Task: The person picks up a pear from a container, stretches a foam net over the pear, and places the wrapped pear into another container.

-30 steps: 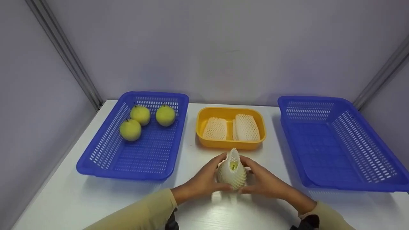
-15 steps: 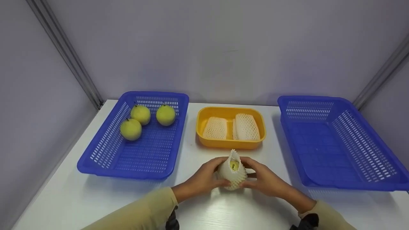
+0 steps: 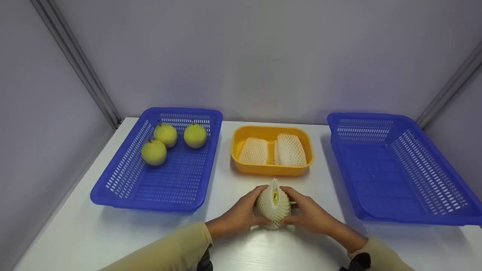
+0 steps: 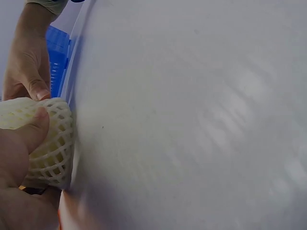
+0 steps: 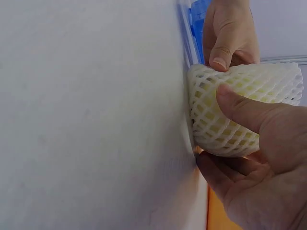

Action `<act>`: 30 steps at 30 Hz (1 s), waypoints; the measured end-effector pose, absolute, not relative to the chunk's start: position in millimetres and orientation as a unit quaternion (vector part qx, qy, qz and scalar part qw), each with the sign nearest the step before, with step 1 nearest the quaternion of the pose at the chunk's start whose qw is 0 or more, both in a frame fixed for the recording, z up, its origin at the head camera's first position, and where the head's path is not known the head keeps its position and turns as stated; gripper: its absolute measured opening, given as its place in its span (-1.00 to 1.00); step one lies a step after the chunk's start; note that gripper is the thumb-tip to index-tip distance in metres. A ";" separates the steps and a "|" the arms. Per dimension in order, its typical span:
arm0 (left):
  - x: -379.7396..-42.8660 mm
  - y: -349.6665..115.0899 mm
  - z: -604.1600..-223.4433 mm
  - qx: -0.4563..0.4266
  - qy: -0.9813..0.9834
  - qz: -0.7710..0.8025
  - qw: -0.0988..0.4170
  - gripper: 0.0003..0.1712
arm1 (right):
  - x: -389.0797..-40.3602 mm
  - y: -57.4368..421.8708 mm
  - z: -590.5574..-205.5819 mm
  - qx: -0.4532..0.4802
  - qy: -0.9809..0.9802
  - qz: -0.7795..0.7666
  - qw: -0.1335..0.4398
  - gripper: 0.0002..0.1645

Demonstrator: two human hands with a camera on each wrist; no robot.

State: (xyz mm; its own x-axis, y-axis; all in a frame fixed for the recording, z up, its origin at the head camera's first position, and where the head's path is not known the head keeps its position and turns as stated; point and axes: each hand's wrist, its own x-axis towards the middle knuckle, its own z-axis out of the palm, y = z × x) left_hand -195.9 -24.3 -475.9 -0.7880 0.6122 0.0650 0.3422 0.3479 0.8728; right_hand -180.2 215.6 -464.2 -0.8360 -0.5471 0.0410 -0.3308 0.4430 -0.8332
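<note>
A yellow-green pear in a white foam net sleeve [image 3: 274, 210] stands upright at the table's front middle. Its stem shows through the net's open, pointed top. My left hand [image 3: 241, 212] holds the netted pear from the left, thumb in front and fingers round behind. From the right, my right hand [image 3: 310, 212] grips it the same way. In the left wrist view the left thumb [image 4: 36, 129] presses on the mesh near the sleeve's lower end. The right wrist view has the right thumb [image 5: 240, 108] lying across the mesh, with the sleeve's base right at the table.
A blue basket [image 3: 150, 206] at the left holds three bare pears [image 3: 154, 152]. Behind the hands, a yellow tub [image 3: 271, 170] contains folded foam nets [image 3: 292, 150]. Another blue basket [image 3: 384, 177] stands at the right. Walls enclose the table's back and sides.
The netted pear has come slightly nearer and tilted more upright, and the net's opening looks narrower. Both hands have kept hold of it, with the thumbs shifting a little.
</note>
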 end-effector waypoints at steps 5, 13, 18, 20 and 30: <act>-196.2 -22.3 -479.0 0.289 0.816 0.481 0.140 0.03 | -180.3 214.1 -465.1 -0.254 0.858 -0.434 0.103 0.01; -196.6 -21.8 -479.9 0.284 0.817 0.483 0.137 0.05 | -180.7 211.9 -466.0 -0.243 0.859 -0.439 0.103 0.02; -196.5 -22.8 -478.3 0.294 0.808 0.493 0.135 0.02 | -180.4 211.0 -465.5 -0.240 0.856 -0.447 0.101 0.02; -196.8 -23.4 -476.8 0.295 0.803 0.500 0.135 0.00 | -180.8 210.8 -464.4 -0.238 0.855 -0.450 0.101 0.02; -202.6 -25.6 -466.7 0.282 0.780 0.534 0.161 0.00 | -182.4 212.5 -458.2 -0.232 0.810 -0.523 0.125 -0.02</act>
State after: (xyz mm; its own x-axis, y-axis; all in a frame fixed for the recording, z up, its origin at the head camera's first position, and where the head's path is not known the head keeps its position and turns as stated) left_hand -202.6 -25.6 -466.7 -0.7894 0.6118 0.0503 0.2682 0.2700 0.9248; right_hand -182.4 212.5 -458.2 -0.8615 -0.5062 0.0401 -0.2449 0.3449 -0.9061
